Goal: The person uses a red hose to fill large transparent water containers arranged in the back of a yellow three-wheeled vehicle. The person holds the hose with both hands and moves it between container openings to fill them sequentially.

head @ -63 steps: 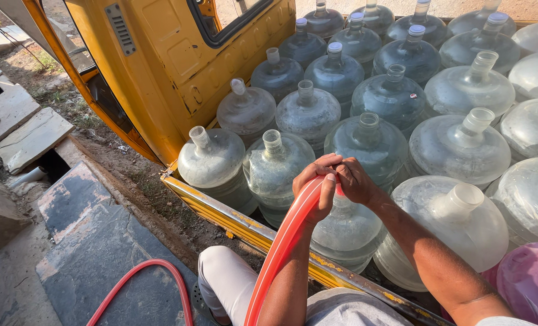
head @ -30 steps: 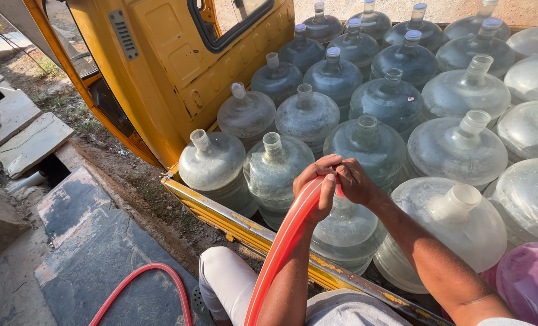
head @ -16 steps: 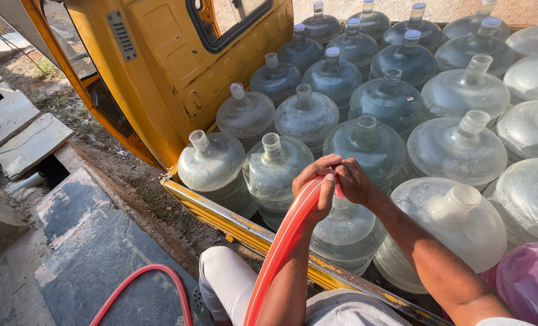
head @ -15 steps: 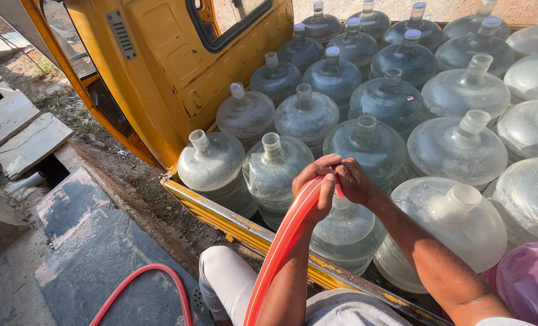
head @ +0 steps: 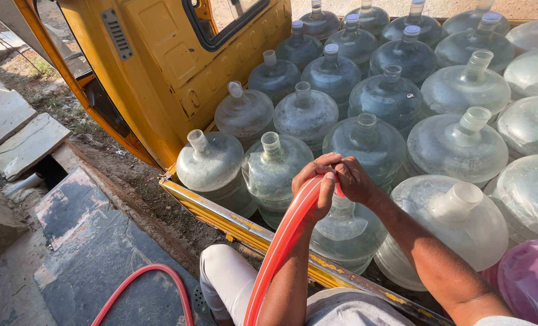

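Observation:
My left hand (head: pixel 317 184) and my right hand (head: pixel 354 180) both grip the end of a red hose (head: pixel 279 244), holding it over the neck of a clear water jug (head: pixel 345 229) in the front row of a truck bed. The jug's mouth is hidden under my hands. The hose runs down past my left forearm and knee and loops across the ground (head: pixel 142 281). Neighbouring jugs stand beside it: one to the left (head: pixel 273 172), one to the right (head: pixel 456 217).
Several more clear jugs fill the bed up to the yellow cab (head: pixel 160 66). A yellow side rail (head: pixel 232 220) edges the bed. A purple jug (head: pixel 531 281) sits at the lower right. Stone slabs (head: pixel 88 241) and bare dirt lie at the left.
Nothing but a slight shift of the camera; both hands stay on the hose end over the same jug.

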